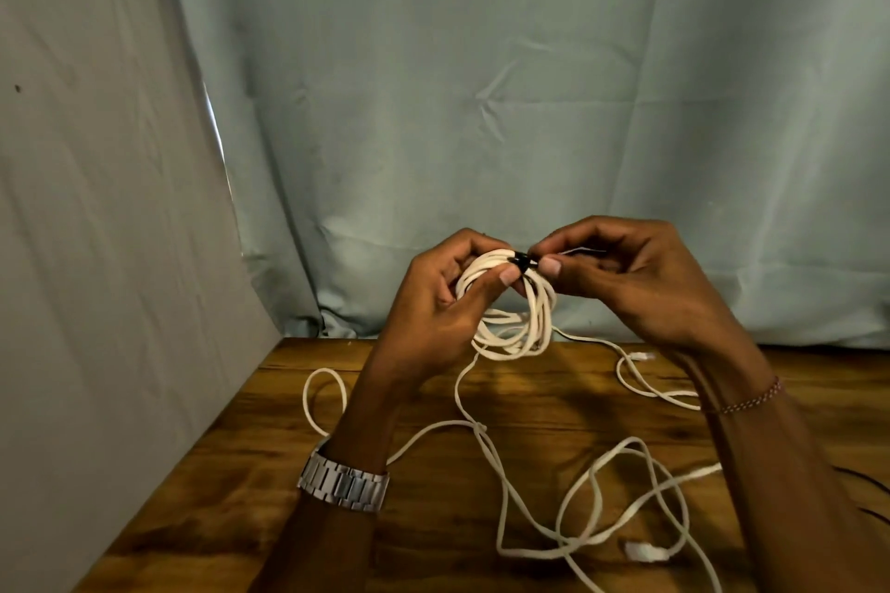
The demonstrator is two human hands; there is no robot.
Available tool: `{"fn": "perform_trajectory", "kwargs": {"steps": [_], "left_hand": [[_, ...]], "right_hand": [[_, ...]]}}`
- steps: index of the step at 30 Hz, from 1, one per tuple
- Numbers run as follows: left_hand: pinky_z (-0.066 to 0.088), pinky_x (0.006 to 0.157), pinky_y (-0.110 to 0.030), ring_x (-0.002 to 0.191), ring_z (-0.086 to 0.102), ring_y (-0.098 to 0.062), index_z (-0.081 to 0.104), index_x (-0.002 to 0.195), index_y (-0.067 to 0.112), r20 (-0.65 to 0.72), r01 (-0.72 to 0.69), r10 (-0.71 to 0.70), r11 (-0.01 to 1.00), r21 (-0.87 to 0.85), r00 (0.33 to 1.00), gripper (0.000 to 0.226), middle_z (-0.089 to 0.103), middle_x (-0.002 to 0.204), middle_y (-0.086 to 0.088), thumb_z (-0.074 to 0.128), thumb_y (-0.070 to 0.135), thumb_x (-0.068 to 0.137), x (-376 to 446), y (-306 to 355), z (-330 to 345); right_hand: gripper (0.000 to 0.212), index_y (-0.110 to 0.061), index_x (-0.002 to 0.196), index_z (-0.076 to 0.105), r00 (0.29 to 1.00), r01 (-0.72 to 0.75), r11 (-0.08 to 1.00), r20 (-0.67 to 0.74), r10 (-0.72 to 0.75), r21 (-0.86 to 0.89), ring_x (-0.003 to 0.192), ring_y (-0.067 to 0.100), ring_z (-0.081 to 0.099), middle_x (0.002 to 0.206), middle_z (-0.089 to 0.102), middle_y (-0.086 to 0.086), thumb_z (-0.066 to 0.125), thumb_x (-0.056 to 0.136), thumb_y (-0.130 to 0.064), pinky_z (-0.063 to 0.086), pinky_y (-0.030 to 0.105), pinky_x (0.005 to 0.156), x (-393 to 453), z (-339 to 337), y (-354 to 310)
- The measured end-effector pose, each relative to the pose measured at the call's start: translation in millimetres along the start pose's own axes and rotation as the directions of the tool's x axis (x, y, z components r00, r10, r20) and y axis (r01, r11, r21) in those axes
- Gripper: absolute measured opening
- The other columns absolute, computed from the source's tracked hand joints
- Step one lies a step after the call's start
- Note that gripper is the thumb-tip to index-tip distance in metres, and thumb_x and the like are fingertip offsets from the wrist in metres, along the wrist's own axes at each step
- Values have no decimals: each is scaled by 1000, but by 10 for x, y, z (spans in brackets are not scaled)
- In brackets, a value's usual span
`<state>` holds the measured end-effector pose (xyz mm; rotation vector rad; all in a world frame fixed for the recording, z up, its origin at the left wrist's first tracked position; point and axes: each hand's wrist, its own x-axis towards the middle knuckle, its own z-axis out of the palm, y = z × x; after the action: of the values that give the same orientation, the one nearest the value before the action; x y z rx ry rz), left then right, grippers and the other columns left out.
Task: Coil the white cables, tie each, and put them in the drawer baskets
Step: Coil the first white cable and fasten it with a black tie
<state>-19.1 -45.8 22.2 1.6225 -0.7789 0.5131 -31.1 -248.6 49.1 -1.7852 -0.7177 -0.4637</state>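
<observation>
My left hand (433,299) grips the soft, light coil (510,308) above the worktop (433,520) while my right hand (621,274) pinches the black tie (521,261) at its top, where springy loops are best held bunched.

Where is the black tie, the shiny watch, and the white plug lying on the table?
black tie (521,260): head view, on the band wrapped round the coil's top.
shiny watch (343,485): head view, on the metal links at the left wrist.
white plug (645,551): head view, on the connector's body.
</observation>
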Motion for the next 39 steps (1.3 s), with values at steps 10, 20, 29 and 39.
{"fn": "perform_trajectory", "kwargs": {"steps": [10,20,29,39], "left_hand": [[53,71,-24,84,68,-21,65,106,5,43,-32,30,999,40,999,12,71,93,-8,66,10,95,-14,8,18],[53,73,-24,85,68,-16,65,105,9,20,-44,42,997,68,999,11,71,91,-2,65,14,96,-6,2,7],[55,77,-30,88,68,-20,67,107,8,69,-61,54,992,106,996,11,71,94,-3,64,11,97,-3,-10,-5],[58,73,-37,83,68,-18,67,106,11,-23,-29,33,987,161,999,12,71,91,-2,68,13,95,1,-62,3]], "right_hand": [[22,-15,104,79,989,-130,991,69,132,-31,94,16,75,97,79,-2,73,84,-23,60,34,90,-18,-45,-32],[12,-16,97,80,993,-112,991,-39,109,-68,86,13,76,88,79,-4,73,88,-19,61,28,83,-6,93,-52],[18,-1,83,76,983,-184,974,-3,186,132,83,30,76,83,77,14,79,74,-16,62,37,83,-3,57,2],[32,-23,108,76,1000,-13,980,-11,11,-199,94,7,73,101,76,-9,81,78,-33,60,24,83,-11,139,-111]]}}
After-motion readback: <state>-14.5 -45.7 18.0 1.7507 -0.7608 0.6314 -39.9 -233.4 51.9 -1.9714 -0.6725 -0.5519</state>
